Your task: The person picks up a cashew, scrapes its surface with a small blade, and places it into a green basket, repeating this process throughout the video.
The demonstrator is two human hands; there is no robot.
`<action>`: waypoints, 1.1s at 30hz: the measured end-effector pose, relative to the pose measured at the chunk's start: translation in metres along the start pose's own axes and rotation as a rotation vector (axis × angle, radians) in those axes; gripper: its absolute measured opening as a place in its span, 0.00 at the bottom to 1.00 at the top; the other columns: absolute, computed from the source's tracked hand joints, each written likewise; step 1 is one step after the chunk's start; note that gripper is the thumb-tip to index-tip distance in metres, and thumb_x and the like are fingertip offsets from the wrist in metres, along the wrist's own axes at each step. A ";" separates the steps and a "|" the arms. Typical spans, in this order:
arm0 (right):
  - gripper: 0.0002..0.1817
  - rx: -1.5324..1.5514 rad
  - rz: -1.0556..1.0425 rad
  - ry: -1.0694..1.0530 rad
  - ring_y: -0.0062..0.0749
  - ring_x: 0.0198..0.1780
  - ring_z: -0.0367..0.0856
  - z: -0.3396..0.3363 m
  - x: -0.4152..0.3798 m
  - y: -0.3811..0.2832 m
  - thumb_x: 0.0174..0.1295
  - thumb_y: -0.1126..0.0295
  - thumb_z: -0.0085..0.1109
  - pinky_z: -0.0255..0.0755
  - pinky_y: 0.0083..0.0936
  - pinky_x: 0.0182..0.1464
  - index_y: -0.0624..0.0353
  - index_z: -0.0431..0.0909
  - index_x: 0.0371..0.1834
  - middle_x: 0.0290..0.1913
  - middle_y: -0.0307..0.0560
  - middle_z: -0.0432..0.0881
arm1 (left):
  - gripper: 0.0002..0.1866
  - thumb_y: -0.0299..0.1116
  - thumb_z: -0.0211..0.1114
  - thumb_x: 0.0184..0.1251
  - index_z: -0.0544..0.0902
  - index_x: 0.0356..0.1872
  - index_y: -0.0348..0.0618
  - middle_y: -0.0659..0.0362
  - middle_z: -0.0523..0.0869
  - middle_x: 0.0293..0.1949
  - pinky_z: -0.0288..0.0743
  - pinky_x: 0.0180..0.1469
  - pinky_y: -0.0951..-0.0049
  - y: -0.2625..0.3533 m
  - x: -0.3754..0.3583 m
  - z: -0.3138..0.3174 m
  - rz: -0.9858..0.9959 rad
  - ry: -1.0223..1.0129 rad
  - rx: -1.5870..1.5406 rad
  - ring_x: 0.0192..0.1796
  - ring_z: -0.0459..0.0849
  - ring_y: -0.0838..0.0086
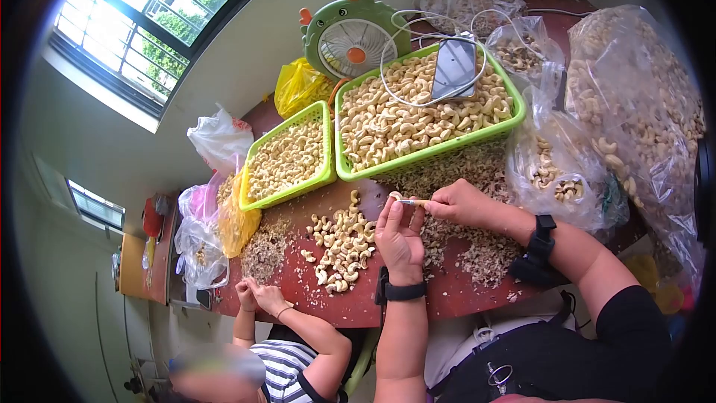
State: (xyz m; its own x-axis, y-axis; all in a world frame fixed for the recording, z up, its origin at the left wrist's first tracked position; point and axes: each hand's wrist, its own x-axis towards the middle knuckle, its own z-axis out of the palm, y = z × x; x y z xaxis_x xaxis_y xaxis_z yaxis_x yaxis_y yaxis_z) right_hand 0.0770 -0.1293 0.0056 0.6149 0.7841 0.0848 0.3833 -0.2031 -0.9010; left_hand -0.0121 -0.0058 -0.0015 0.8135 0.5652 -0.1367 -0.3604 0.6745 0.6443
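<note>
My left hand (400, 242) is raised over the red table, its fingertips pinching a cashew nut (396, 195). A small knife (412, 202) with a light handle is gripped in my right hand (463, 204), and its blade reaches the cashew. Both hands are close together, with dark straps on the wrists. Left of my left hand lies a loose pile of cashews (344, 248) on the table. Brown skin scraps (488, 257) are heaped under and beside my right hand.
A large green basket (429, 151) of cashews holds a phone (454, 67) with a white cable. Beside it stand a smaller green basket (289, 192) and a green fan (356, 37). Bulging plastic bags (634, 97) line the right. Another person's hands (261, 297) are at the front left.
</note>
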 end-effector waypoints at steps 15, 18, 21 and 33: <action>0.20 0.036 0.010 -0.016 0.28 0.17 0.69 0.002 0.001 0.003 0.55 0.55 0.49 0.65 0.27 0.23 0.63 0.76 0.20 0.14 0.48 0.72 | 0.09 0.22 0.55 0.57 0.75 0.39 0.35 0.56 0.80 0.33 0.79 0.40 0.67 -0.001 -0.002 0.003 0.005 0.036 0.015 0.38 0.81 0.68; 0.20 0.035 -0.010 -0.011 0.29 0.17 0.70 0.002 0.001 0.004 0.55 0.55 0.49 0.65 0.27 0.23 0.63 0.75 0.20 0.14 0.49 0.72 | 0.09 0.22 0.55 0.56 0.75 0.39 0.36 0.56 0.80 0.34 0.80 0.39 0.67 -0.001 -0.002 0.002 0.014 0.011 0.030 0.38 0.81 0.68; 0.20 0.034 -0.012 -0.009 0.30 0.17 0.70 0.002 0.001 0.005 0.55 0.55 0.49 0.65 0.27 0.23 0.63 0.75 0.20 0.14 0.49 0.72 | 0.09 0.22 0.56 0.56 0.75 0.38 0.35 0.56 0.80 0.34 0.80 0.39 0.67 -0.001 -0.002 0.001 0.025 0.004 0.026 0.38 0.81 0.68; 0.20 0.170 0.079 -0.007 0.22 0.16 0.69 0.001 -0.001 -0.001 0.57 0.57 0.48 0.64 0.23 0.21 0.64 0.75 0.18 0.12 0.43 0.71 | 0.08 0.21 0.55 0.54 0.73 0.37 0.34 0.55 0.79 0.33 0.79 0.42 0.66 -0.002 -0.001 -0.002 -0.006 -0.007 0.013 0.36 0.80 0.70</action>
State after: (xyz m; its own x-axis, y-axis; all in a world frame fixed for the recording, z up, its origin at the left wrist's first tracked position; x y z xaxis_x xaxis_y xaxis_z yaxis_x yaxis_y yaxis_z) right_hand 0.0752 -0.1291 0.0056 0.6333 0.7739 0.0081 0.2114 -0.1629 -0.9637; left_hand -0.0127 -0.0065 -0.0036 0.8188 0.5580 -0.1350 -0.3497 0.6713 0.6535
